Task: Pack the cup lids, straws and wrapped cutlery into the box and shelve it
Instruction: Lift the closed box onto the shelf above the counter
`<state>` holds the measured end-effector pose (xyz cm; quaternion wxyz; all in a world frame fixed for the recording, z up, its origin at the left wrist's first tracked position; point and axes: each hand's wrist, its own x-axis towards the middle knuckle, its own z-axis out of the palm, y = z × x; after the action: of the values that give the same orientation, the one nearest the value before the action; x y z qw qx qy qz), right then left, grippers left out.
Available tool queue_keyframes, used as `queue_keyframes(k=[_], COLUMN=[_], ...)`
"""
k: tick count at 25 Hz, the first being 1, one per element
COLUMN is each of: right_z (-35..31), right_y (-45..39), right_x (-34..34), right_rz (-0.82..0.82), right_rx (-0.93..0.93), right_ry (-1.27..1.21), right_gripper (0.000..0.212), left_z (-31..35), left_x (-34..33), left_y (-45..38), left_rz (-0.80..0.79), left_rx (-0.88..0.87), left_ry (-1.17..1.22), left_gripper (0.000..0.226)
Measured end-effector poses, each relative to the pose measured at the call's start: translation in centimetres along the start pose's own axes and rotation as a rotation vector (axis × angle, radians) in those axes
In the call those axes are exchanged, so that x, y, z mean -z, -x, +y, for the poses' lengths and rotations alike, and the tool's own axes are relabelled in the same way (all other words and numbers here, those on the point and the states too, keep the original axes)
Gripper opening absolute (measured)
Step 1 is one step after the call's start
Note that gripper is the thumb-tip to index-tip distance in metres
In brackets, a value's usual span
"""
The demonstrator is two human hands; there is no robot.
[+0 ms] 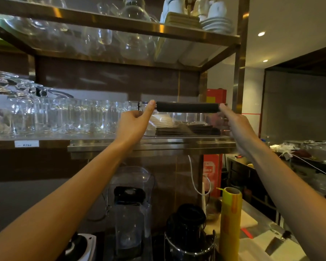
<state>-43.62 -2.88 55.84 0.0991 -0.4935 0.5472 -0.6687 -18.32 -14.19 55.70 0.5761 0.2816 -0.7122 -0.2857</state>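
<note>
The left hand (134,125) is raised at the clear box (184,119), its thumb laid against the left end of the black handle (187,107) with the other fingers curled below. The right hand (237,127) is held at the handle's right end, at about three o'clock from the left; whether either hand truly grips or only steadies cannot be told, since the clear walls hide the contact. The box is already set on the middle shelf (152,143), with white lids and dark wrapped packets seen through its side (straws cannot be made out).

The shelving step is judged nearly done. It would be done well if the box were pushed level and straight back, kept off the row of glasses (64,115) standing at nine o'clock from it, until its base sits fully behind the shelf edge.

A small white label (26,143) is fixed to the shelf edge at seven o'clock from the glasses; its writing is too blurred to be read. A yellow roll (231,223) stands on the counter at six o'clock.
</note>
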Motion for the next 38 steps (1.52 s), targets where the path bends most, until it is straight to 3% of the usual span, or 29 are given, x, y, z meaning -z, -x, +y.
queue_keyframes(k=[3,9,14,22,29,38], right_z=[1.0,2.6,4.1,5.4,6.2,6.8], right_y=[-1.5,-3.7,-5.0,-6.5,-6.9,-6.8], right_x=[0.3,0.6,0.6,1.1,0.6,-0.1], right_rz=[-0.003,-0.023,-0.028,-0.111,-0.064,-0.019], right_rx=[-0.029,-0.036,-0.061,-0.053,-0.024,0.039], right_ry=[0.019,0.015,0.019,0.002,0.021,0.142], right_gripper=[0.053,0.049,0.038,0.021,0.011,0.011], left_z=[-1.3,-4.0,-5.3,-5.8,-6.1,-6.2], left_x=[-1.0,-2.5,-2.9,-3.6,-3.9,-4.4], left_y=[-1.4,-3.8,-4.7,-5.5,-5.4,-5.7], left_rz=[-0.027,-0.068,-0.151,-0.165,-0.070,-0.104], left_rx=[-0.002,-0.027,0.002,-0.004,-0.036,0.015], left_ry=[-0.002,-0.080,-0.084,-0.128,-0.156,-0.168], left_gripper=[0.057,0.062,0.088,0.079,0.081,0.080])
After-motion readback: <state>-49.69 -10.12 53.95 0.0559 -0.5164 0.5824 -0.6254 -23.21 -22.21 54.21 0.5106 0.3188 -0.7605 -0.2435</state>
